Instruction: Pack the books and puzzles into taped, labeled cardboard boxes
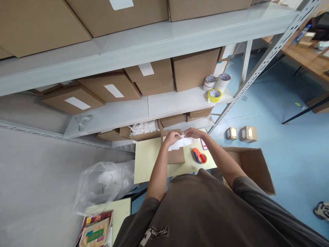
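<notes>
Both hands meet over a cardboard box (177, 157) on a pale yellow table (146, 161). My left hand (172, 138) pinches a white paper sheet (177, 144) by its upper edge. On the other side, my right hand (192, 133) has its fingers closed on the same paper, close to the left fingertips. The sheet looks like a printed label; its print is too small to read. Right of the box lies an orange and blue tape dispenser (199, 156). A phone with a pink screen (204, 144) is beside my right forearm, partly hidden.
A metal shelf (169, 104) with cartons and tape rolls (214, 94) stands right in front. An open carton (257, 168) sits on the floor at right, near two small boxes (248, 133). A clear plastic bag (102, 181) is at left.
</notes>
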Motion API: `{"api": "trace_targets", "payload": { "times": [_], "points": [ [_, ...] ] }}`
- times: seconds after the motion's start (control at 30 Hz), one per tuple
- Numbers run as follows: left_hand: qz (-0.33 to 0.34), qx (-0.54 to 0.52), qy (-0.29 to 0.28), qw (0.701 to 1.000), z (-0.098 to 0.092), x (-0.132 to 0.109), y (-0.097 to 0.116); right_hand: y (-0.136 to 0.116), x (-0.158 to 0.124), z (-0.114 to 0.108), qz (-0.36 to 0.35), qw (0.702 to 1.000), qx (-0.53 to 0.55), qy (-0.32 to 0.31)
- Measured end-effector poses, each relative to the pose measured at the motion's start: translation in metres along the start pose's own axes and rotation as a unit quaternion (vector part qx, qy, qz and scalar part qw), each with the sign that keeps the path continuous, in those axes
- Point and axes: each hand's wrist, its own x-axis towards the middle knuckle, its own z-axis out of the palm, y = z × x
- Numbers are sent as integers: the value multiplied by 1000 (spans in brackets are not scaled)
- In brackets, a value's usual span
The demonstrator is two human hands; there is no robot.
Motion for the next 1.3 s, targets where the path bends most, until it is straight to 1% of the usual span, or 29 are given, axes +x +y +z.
{"api": "trace_targets", "payload": {
  "times": [0.2, 0.43, 0.7, 0.9, 1.1, 1.2, 1.3],
  "points": [
    [-9, -4, 18, 1000, 5, -5, -2, 4, -1, 4, 8, 1000, 4, 18],
    [-25, -12, 21, 999, 9, -9, -6, 6, -4, 10, 12, 999, 2, 33],
    [-6, -20, 30, 999, 12, -13, -12, 5, -9, 19, 33, 998, 15, 58],
    [-8, -32, 39, 999, 13, -19, -15, 3, -12, 23, 45, 997, 27, 57],
    [-16, -63, 50, 997, 19, -25, -18, 3, -7, 28, 47, 997, 18, 51],
    [-29, -92, 79, 992, 12, -31, -24, 9, -11, 24, 44, 997, 17, 61],
    [-57, -136, 131, 980, -8, -41, -35, 20, -19, 10, 40, 995, 13, 92]
  ]
}}
